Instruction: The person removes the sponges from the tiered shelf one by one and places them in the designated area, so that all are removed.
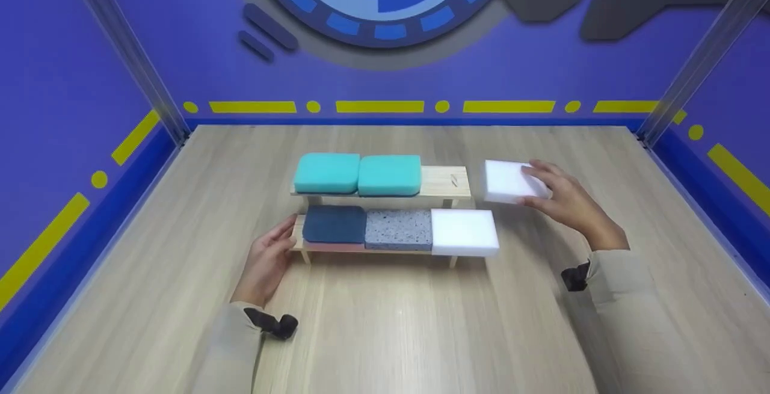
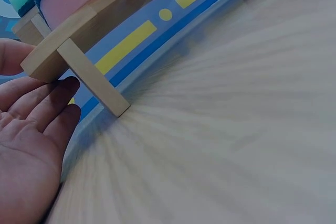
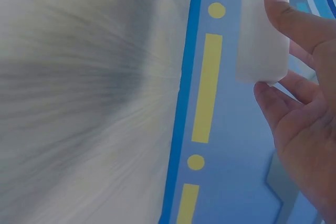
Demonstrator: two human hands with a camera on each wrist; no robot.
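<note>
In the head view my right hand [image 1: 562,195] holds a white sponge block [image 1: 511,181] to the right of the back wooden stand [image 1: 445,181]. The right wrist view shows the thumb and fingers on the block's side and end, above the table. My left hand [image 1: 271,255] grips the left end of the front wooden stand [image 2: 100,11], thumb on one side and fingers beneath the board. On this stand sit a dark scouring sponge [image 1: 334,224] with a pink underside, a speckled grey block [image 1: 398,229] and another white sponge [image 1: 463,231], which juts past the right end.
Two turquoise sponges [image 1: 326,172] lie side by side on the back stand, whose right end is bare wood. Both stands rest on a light wood table [image 1: 385,328]. Blue printed walls [image 1: 385,87] close off the back and sides.
</note>
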